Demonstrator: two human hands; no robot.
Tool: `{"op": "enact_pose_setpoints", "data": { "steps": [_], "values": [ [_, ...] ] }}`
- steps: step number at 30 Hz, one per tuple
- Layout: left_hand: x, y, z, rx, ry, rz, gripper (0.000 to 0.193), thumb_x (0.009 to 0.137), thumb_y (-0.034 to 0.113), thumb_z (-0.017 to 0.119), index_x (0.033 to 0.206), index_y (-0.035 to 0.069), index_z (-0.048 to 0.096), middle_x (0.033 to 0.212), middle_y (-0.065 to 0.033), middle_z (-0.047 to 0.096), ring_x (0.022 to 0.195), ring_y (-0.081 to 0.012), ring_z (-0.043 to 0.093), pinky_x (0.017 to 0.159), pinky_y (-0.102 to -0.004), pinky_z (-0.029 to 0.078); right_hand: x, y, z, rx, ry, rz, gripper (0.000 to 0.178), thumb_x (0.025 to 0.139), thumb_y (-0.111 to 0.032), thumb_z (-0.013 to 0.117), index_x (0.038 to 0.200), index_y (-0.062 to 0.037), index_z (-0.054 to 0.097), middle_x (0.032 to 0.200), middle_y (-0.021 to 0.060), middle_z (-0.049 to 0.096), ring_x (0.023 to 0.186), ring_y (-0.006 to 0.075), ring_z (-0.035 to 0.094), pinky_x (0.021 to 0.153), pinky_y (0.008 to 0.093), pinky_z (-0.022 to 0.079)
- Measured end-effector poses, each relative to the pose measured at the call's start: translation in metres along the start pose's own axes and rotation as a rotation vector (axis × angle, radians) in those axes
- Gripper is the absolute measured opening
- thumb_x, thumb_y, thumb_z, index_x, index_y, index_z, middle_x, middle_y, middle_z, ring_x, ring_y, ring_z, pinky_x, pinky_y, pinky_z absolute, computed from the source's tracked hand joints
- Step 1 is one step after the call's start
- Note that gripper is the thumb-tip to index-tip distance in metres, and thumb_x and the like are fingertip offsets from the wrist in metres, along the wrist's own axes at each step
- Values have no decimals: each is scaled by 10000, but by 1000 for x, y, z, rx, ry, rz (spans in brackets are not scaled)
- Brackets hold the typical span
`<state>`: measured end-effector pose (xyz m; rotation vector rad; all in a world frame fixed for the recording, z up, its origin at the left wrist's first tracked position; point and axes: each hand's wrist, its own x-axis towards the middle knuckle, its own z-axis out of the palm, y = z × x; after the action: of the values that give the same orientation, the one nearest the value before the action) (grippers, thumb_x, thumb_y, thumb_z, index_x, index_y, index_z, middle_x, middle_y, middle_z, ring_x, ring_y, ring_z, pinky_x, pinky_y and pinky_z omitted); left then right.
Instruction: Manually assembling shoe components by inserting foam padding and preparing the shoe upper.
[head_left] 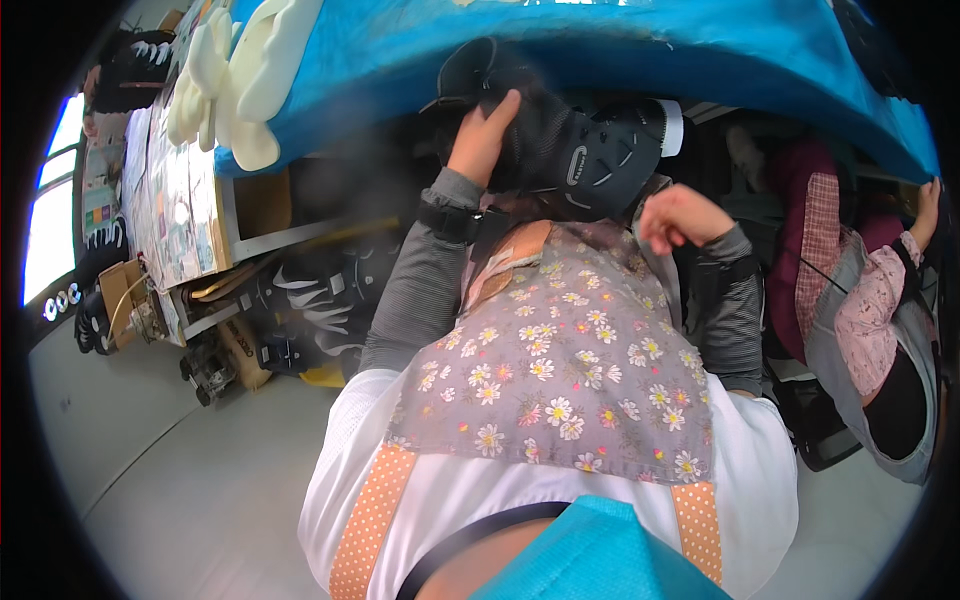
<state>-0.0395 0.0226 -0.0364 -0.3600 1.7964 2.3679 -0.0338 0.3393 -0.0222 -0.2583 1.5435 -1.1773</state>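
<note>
A black boot-shaped piece [600,160] with mesh, a stiff cuff and short pale marks lies over my lap, below the edge of the blue-covered table. My left hand [482,140] grips its left part, with the thumb stretched upward along it. The fingers on the far side are hidden behind the dark material. To the right of the boot, my right hand [685,217] hangs apart from it, fingers loosely bent and nothing visible in them. A white edge or tag [672,128] shows at the boot's right end.
The blue-covered table [560,55] curves across the front. White foam pieces [240,85] hang over its left end. Dark pieces [330,295] fill a shelf at left, with a cardboard box [122,290] beyond. Another person [865,320] sits close at right.
</note>
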Motion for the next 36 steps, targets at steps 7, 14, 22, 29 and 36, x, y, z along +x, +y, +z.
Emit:
{"op": "enact_pose_setpoints", "data": {
  "steps": [7,14,22,29,36],
  "values": [
    [-25,-7,-37,270,-76,93,354,911,276,603,1100,-24,613,888,-6,610,784,-88,526,719,-242,420,67,46,56,543,274,-335,473,862,-199,667,1270,-9,520,1216,93,586,1095,208,559,937,330,445],
    [-51,17,-15,381,-160,59,232,865,204,679,894,-24,646,802,10,627,733,-50,523,649,-215,423,89,26,60,1099,4,-585,436,834,-52,593,1262,-6,522,1242,119,577,1142,250,555,1009,405,422],
    [-60,9,-21,720,55,207,251,818,197,726,797,-23,607,711,7,582,684,-57,526,627,-203,413,89,33,62,1099,24,-560,455,828,-34,568,1277,4,504,1248,130,575,1150,261,554,1015,418,419],
    [-73,21,-18,348,-217,202,164,913,135,599,1000,13,532,838,-6,564,786,-90,499,728,-240,417,81,20,68,1232,22,-548,478,809,-69,584,1274,10,510,1226,139,590,1163,285,542,1027,442,399],
    [-71,18,-20,646,-3,507,211,894,60,642,911,44,432,779,-5,485,680,-55,423,643,-184,388,87,27,69,1173,33,-516,442,797,-46,581,1234,10,544,1210,138,600,1133,279,560,1020,436,403]
  ]
}}
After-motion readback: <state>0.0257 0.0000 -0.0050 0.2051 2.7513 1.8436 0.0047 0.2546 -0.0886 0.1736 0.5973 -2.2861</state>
